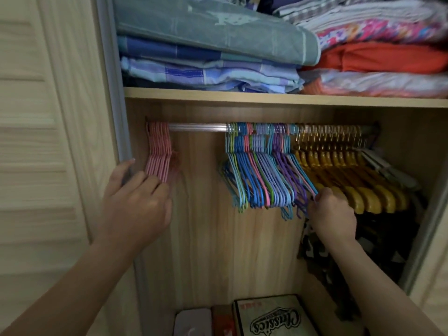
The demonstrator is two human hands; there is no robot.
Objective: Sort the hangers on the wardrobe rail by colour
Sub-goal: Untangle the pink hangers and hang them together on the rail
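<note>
The pink hangers (158, 151) are hanging together at the left end of the rail (197, 127); the mixed hangers (261, 166) are crowding the middle. The left hand (135, 202) is pressing the pink ones with loosely curled fingers, gripping nothing. The right hand (329, 212) is pinching the lower end of one thin hanger. They are looking light, stiff and easily tangled, so taking one near its hook is probably safer.

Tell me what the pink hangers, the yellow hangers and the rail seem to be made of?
Thin pink hangers: probably coated wire, slim and matte. Chunky yellow hangers: likely plastic, thick with a glossy sheen and metal-looking hooks. Silvery ribbed rail: apparently metal, with bright lengthwise highlights.
</note>
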